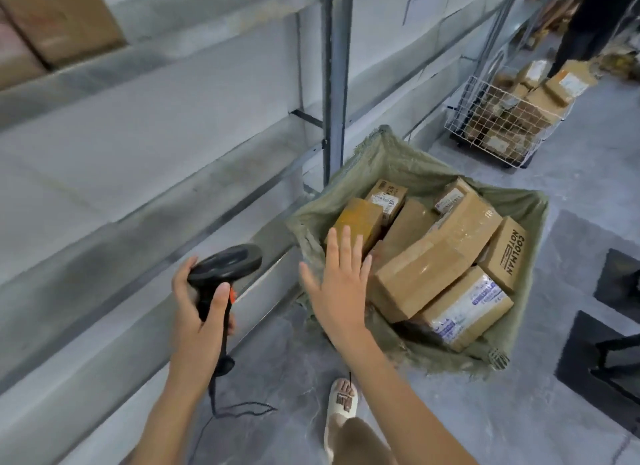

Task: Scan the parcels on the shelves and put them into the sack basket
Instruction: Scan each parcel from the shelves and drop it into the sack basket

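Grey metal shelves (145,145) fill left of frame; nearby tiers look bare, one brown carton upper left. L hand (194,301) low centre-left grips black handheld barcode scanner (221,274), head pointing right. R hand (337,281), fingers spread, holds nothing, hovers at near-left rim of green woven sack basket (391,152), centre-right, w/ brown cardboard parcels (433,256) piled inside. Next parcel prob lies left on the shelves, so the R hand would have to swing back.

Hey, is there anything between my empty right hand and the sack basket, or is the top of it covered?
Nothing visible blocks it. The right hand hovers open above the near edge of the sack basket, whose top is uncovered, with parcels piled inside. The left hand grips the scanner off to the side.
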